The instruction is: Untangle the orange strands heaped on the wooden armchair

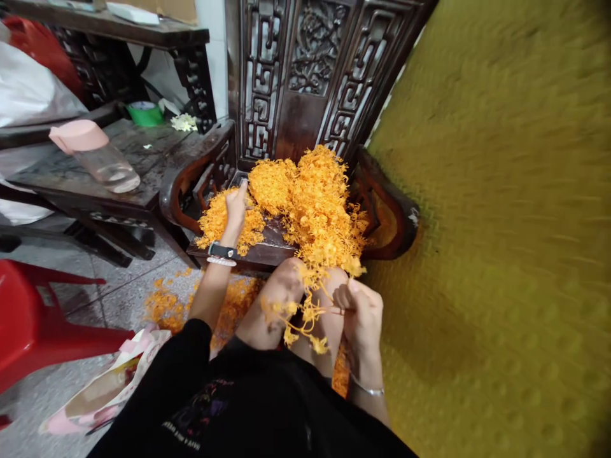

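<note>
Carved dark-wood armchair [296, 114] heaped with orange fibrous strands [310, 197], more lying scattered across the floor tiles [81, 299]. Left hand [236, 210] sunk into the heap, its grip hard to tell; right hand [363, 321] pinching a tangled strand [305, 312] above the knees [286, 286].

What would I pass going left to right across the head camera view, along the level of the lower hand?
Red plastic stool, orange strands on the floor, bare knee, right hand, dimpled yellow surface.
</note>
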Demonstrator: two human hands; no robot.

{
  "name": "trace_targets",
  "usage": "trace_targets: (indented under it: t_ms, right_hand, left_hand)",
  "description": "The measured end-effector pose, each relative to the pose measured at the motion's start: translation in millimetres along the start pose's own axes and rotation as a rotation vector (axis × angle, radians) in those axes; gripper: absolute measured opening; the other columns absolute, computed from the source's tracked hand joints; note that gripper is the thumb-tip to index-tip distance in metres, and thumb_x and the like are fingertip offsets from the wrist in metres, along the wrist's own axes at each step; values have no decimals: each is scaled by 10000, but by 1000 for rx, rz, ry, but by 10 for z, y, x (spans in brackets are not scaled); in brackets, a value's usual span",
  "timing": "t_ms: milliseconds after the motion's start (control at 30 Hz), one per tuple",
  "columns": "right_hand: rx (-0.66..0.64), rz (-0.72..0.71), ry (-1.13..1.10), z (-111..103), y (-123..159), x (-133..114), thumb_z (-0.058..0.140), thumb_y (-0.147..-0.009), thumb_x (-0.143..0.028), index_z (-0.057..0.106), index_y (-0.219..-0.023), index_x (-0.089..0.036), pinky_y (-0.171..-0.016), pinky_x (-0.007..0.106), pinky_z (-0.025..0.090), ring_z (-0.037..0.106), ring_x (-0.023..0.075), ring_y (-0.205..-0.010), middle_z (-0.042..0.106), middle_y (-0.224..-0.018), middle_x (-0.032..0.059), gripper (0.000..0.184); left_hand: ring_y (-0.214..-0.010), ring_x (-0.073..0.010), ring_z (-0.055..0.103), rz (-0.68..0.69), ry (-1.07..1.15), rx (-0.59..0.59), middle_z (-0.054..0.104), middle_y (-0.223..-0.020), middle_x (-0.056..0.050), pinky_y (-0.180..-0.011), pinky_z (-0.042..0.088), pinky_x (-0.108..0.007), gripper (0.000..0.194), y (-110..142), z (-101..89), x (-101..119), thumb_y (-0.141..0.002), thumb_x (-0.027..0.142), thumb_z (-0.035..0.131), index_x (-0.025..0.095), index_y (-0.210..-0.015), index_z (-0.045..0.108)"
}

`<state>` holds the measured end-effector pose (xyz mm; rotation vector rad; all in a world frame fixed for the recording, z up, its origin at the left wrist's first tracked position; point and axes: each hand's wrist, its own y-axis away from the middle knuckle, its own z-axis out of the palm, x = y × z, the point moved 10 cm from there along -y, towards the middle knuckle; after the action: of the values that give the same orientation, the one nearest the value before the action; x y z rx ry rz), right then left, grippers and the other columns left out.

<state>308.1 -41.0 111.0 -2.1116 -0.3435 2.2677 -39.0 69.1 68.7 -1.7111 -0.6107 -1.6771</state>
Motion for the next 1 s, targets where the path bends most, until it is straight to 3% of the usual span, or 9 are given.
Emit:
trace_targets:
  t_ms: [100,267,367,467,567,633,700,833,1000]
  right_hand:
    - [-73,3,5,-32,-160,15,544,-854,-467,349,-510,-198,-463,270,181,207,84,-450,263,-489,-49,478]
    - [-186,22,-73,173,-262,114,508,-886,-454,546,-676,-189,-454,258,159,207,75,-414,253,-452,-78,340]
    - [-199,32,-88,234,-257,141,513,-881,-465,552,-721,-193,-444,257,164,216,76,-401,251,-446,-85,317]
    - [-234,71,-87,303,-264,163,534,-859,-499,498,-658,-195,-437,259,157,223,74,-412,270,-459,-75,367]
    - [-305,151,-156,431,-286,196,580,-822,-509,382,-564,-201,-426,258,134,200,68,-420,263,-474,-68,448]
    - [-323,192,-229,499,-315,208,607,-803,-492,320,-543,-205,-424,253,112,163,61,-418,221,-477,-76,482]
    - [-309,203,-281,526,-353,211,627,-792,-470,303,-542,-202,-430,250,103,145,58,-424,196,-486,-82,489]
    - [-332,219,-224,545,-376,234,642,-779,-477,335,-537,-191,-451,254,118,177,57,-446,223,-496,-75,484]
    - [-543,248,47,623,-221,256,580,-810,-521,325,-498,-195,-463,260,128,178,63,-452,231,-468,-66,518]
  left_hand:
    - [-685,-95,363,183,-259,0,298,-598,38,-709,296,-222,401,-133,-158,34,-894,323,528,184,-569,339]
    - [-1073,-198,329,199,-328,-22,445,-772,-13,-1011,134,-379,335,-10,-326,-315,-712,34,680,149,-584,393]
    - [-1275,-300,212,247,-364,-23,522,-1067,-96,-1064,5,-479,222,88,-330,-339,-722,159,719,129,-680,503]
    - [-1343,-303,241,343,-315,-93,486,-1270,-142,-1103,93,-459,240,227,-188,1,-824,374,614,141,-869,576]
    - [-1230,-254,468,323,-41,-545,570,-1222,-144,-1050,306,-424,461,624,272,492,-891,541,421,177,-1152,527]
    - [-1242,-255,481,298,122,-1012,542,-1299,-139,-1007,383,-415,601,1204,617,830,-881,621,352,220,-1322,426]
    - [-1295,-261,432,322,178,-1258,483,-1378,-121,-1021,386,-397,623,1706,748,1067,-851,609,447,251,-1360,409]
    - [-1204,-213,503,340,126,-1160,572,-1262,-80,-1034,362,-339,363,1952,803,1065,-888,442,508,228,-1173,571]
    - [-646,-118,532,299,-158,-961,591,-660,-6,-627,396,-234,399,1726,693,773,-881,487,485,150,-700,601]
